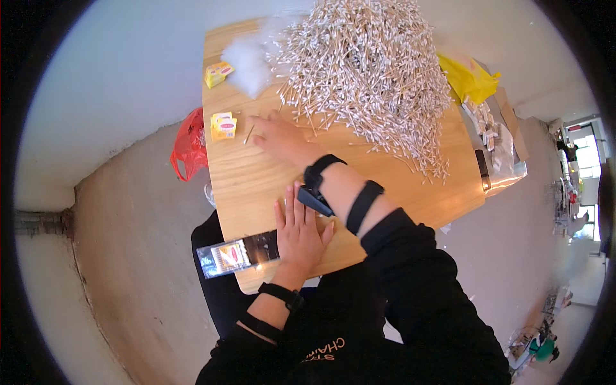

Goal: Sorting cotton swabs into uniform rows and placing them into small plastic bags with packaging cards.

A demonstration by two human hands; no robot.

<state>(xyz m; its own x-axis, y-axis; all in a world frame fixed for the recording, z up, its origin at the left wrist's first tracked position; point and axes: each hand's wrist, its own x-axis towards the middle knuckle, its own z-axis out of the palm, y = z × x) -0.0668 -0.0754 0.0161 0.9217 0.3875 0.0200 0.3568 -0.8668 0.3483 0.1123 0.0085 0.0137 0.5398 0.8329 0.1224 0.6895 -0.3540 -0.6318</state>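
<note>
My left hand (298, 239) lies flat near the table's front edge, fingers stretched out. Beside its wrist a clear plastic pouch (259, 248) with a printed card in it juts past the table's left edge. My right hand (282, 136) reaches across to the left part of the table, its thumb and fingers apart. Just off its fingertips is a single cotton swab (249, 133); whether they touch it I cannot tell. A stack of small yellow-and-white cards (223, 126) sits left of that swab. A big heap of cotton swabs (366, 70) covers the table's far side.
Behind the cards are another yellow stack (218, 74) and a clump of white, film-like material (249, 67). A red plastic bag (189, 144) hangs by the wooden table's (244, 183) left edge. To the right are a yellow bag (468, 77) and a cardboard box (510, 122).
</note>
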